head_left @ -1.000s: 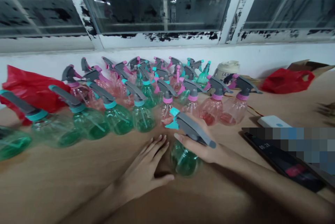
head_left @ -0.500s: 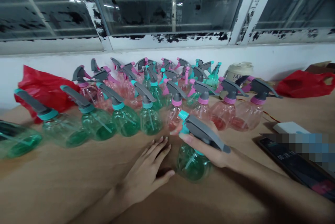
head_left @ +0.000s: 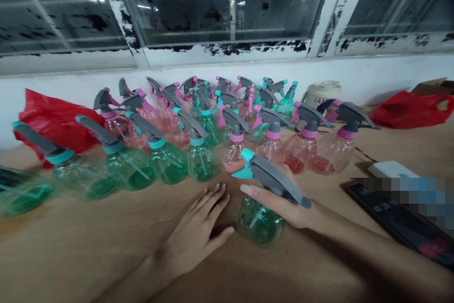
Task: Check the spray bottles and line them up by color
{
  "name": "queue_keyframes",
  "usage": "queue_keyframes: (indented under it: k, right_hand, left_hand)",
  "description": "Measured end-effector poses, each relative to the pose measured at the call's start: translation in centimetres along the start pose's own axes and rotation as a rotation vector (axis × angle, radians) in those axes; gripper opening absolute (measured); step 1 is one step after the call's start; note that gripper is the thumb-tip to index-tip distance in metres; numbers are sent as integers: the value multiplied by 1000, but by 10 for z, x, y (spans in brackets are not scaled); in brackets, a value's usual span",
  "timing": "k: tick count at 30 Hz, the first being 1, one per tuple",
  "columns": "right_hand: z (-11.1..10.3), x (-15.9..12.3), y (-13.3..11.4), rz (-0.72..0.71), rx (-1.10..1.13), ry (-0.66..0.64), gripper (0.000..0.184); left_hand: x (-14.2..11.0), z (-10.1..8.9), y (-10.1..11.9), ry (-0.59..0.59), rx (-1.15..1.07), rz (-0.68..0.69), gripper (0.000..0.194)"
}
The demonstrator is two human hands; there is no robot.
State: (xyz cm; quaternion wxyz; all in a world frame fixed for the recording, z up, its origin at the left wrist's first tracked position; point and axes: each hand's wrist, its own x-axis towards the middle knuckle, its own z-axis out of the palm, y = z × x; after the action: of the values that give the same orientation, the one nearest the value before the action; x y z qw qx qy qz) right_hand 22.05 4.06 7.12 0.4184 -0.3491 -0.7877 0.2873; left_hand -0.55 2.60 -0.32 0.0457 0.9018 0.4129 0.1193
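Note:
My right hand (head_left: 283,199) is wrapped round the neck of a green spray bottle (head_left: 260,225) with a grey and turquoise trigger head. The bottle stands upright at the middle of the wooden table (head_left: 117,246). Just left of it, my left hand (head_left: 198,227) lies flat with its fingers stretched out, holding nothing. Behind my hands runs a front row of spray bottles: green ones (head_left: 170,166) with turquoise collars to the left, pink ones (head_left: 300,154) with pink collars to the right.
More pink and green spray bottles crowd toward the wall. A red plastic bag (head_left: 56,118) lies at the left, another red bag (head_left: 407,111) at the far right. A pale tub (head_left: 322,95) stands behind. A phone (head_left: 393,213) and a white box (head_left: 392,169) lie at the right.
The right thumb has come down off the turquoise trigger, which now shows more fully. My right hand still grips the bottle, and the left hand has stayed flat. The whole view has shifted slightly.

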Motion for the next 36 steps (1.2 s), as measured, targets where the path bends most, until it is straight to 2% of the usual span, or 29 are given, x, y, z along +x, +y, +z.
queue_keyframes:
  k: [6, 15, 23, 29, 36]
  right_hand:
    - [1, -1, 5, 4, 77, 1, 34]
    - [3, -2, 7, 1, 105, -22, 39]
    - [2, -2, 10, 1, 85, -53, 41]
    - [4, -1, 13, -15, 173, -39, 37]
    - [0, 0, 4, 54, 168, -26, 36]
  left_hand:
    - [0, 0, 1, 15, -23, -1, 60]
    - [0, -1, 1, -41, 35, -8, 60]
    - [-1, 1, -1, -6, 56, 18, 60]
    - [-1, 3, -1, 13, 119, 31, 59]
    - [-1, 1, -1, 9, 153, 57, 60]
